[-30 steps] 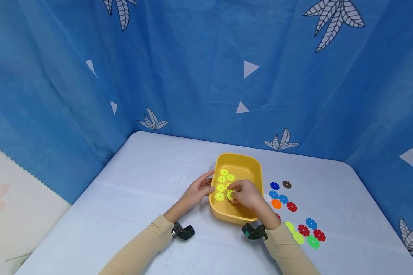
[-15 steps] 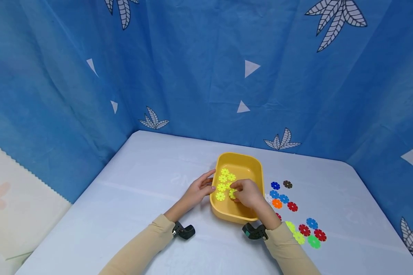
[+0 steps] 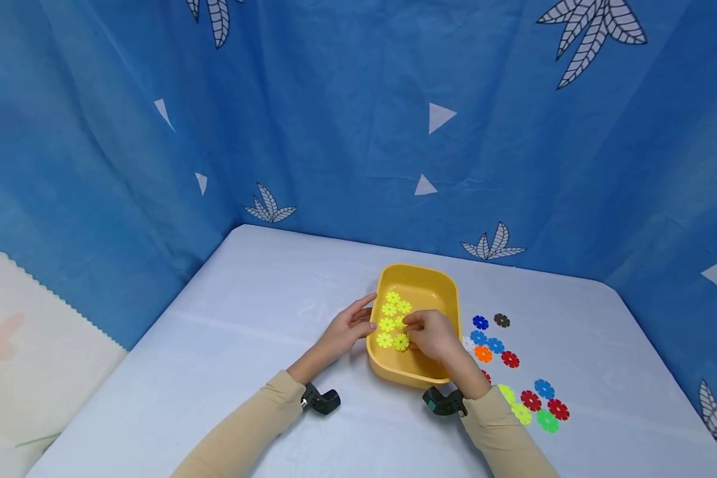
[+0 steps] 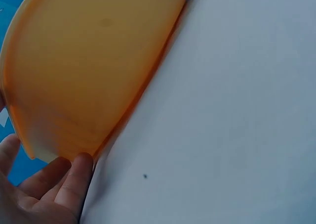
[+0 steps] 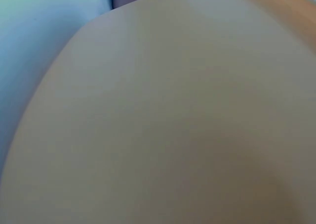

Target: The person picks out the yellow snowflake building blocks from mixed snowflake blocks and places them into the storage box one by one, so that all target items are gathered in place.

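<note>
A yellow bin [image 3: 399,379] stands on the white table, with several bright yellow snowflake discs [image 3: 384,340] lying along its left half. My left hand [image 3: 339,334] is at the bin's left side, its fingers fairly straight against the outer wall and the thumb at the rim. In the left wrist view, the fingertips [image 4: 83,160] touch the bin's outer wall [image 4: 94,75]. Inside the bin, my right hand [image 3: 433,335] has its curled fingers on a partly covered yellow snowflake disc [image 3: 399,321]. A pale, blurred surface fills most of the right wrist view.
Right of the bin lie several loose discs, among them a dark blue disc [image 3: 480,322], a brown disc [image 3: 502,320], an orange disc [image 3: 483,354] and a green disc [image 3: 547,421]. A blue patterned curtain [image 3: 346,119] hangs behind the table [image 3: 263,279].
A yellow disc that was under my right fingers now lies uncovered in the bin's lower left part. My right fingers have shifted slightly up to the disc above it. The left hand stays put.
</note>
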Tool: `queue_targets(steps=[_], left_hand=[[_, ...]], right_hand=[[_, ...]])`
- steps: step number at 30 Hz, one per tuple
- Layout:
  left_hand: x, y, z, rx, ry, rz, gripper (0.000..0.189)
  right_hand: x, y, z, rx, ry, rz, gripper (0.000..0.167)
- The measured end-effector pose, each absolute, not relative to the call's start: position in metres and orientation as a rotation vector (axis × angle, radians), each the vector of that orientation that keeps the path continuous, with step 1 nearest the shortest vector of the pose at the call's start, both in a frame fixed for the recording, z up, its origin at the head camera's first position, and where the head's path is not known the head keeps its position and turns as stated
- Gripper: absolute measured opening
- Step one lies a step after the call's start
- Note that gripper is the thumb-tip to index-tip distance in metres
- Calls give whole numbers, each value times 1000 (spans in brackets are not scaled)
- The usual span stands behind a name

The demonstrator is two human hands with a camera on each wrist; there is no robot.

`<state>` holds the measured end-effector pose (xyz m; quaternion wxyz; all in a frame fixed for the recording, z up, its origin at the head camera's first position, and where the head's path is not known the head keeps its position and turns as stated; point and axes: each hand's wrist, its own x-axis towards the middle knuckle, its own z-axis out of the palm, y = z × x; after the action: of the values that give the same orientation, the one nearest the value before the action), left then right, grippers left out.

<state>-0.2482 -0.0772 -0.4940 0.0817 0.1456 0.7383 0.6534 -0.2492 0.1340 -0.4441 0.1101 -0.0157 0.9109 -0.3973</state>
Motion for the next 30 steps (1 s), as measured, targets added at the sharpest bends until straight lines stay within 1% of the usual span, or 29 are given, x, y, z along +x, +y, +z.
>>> queue_targets(steps=[6, 12, 21, 30], left_hand=[[-253, -67, -497, 453, 2226, 1928, 64], [-254, -65, -502, 424, 2240, 1936, 66], [-248, -77, -507, 390, 2289, 1978, 65], [-246, -65, -503, 405, 2290, 1956, 65]], right_hand=[[-249, 145, -448, -22, 2728, -1182, 26], [-253, 146, -450, -67, 2782, -1176, 25], [-255, 135, -449, -133, 2770, -1184, 26], [-250, 145, -449, -100, 2767, -1202, 25]])
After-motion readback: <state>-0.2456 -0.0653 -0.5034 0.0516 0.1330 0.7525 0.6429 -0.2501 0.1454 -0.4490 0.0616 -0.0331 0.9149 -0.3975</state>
